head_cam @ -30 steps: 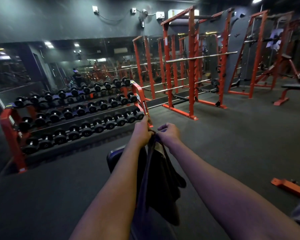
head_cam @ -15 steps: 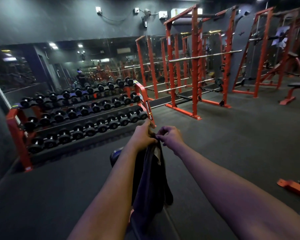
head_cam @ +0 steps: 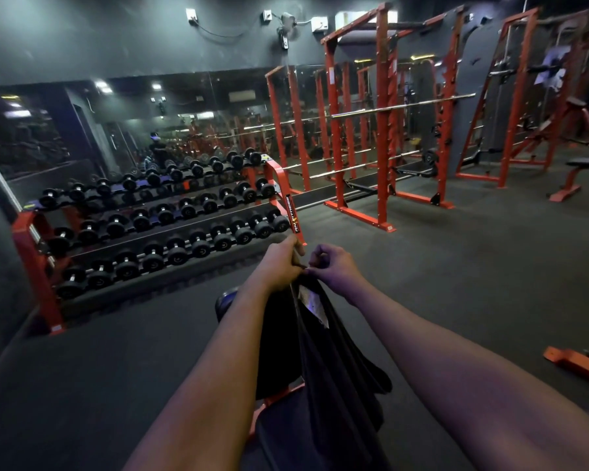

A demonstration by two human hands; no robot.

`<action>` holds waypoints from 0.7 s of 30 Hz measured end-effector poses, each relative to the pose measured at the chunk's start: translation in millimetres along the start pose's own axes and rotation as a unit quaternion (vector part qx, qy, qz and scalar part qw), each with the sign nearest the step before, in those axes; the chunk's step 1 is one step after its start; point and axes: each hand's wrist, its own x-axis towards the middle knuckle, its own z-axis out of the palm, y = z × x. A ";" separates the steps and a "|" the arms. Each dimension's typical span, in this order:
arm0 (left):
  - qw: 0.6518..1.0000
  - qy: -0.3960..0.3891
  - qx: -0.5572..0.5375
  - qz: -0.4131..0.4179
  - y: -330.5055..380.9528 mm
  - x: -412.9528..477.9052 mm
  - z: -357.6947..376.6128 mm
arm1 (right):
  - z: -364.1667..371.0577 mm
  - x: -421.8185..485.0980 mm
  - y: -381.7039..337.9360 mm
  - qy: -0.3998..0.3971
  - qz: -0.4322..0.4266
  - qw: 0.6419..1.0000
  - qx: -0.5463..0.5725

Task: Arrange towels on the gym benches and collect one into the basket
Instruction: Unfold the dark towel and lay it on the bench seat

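A dark towel (head_cam: 323,355) with a white label hangs in front of me, bunched into long folds. My left hand (head_cam: 281,266) and my right hand (head_cam: 332,266) both pinch its top edge, close together at chest height. Below the towel a black padded gym bench (head_cam: 227,300) with an orange frame shows only in part; my arms and the cloth hide most of it. No basket is in view.
A three-tier orange dumbbell rack (head_cam: 150,226) stands to the left along a mirrored wall. Orange power racks (head_cam: 385,130) with barbells fill the back. Another bench (head_cam: 585,164) sits far right, and an orange bench foot (head_cam: 575,363) lies on the dark rubber floor.
Both hands stay on the towel's top edge. The towel hangs narrower and straighter than a second ago, when its right side flared out. My view has shifted slightly left.
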 end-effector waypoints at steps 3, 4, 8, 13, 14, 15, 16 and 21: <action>0.999 0.034 0.013 0.033 6.8 0.8 -8.1 | 0.2 -3.3 3.5 -0.034 0.020 0.999 -0.011; 0.997 0.057 0.007 0.044 10.2 1.4 -11.4 | 0.6 -6.3 6.6 -0.050 0.031 0.998 -0.027; 0.966 0.247 -0.055 0.055 14.1 6.6 -34.5 | 1.4 -25.9 28.1 -0.089 0.113 0.979 -0.144; 0.902 0.429 -0.017 -0.039 -0.4 -9.3 -53.6 | -14.7 -33.7 41.2 -0.053 0.199 0.950 -0.233; 0.894 0.442 -0.021 -0.072 -6.8 -14.2 -53.6 | -19.4 -31.9 39.7 -0.057 0.210 0.943 -0.252; 0.888 0.449 -0.018 -0.103 -14.1 -17.7 -52.7 | -23.9 -30.9 37.7 -0.066 0.222 0.935 -0.270; 0.882 0.456 -0.001 -0.121 -20.2 -20.1 -50.6 | -27.0 -29.9 37.3 -0.077 0.234 0.925 -0.290; 0.866 0.454 0.061 -0.200 -38.9 -28.7 -43.8 | -29.5 -33.1 51.0 -0.079 0.246 0.918 -0.300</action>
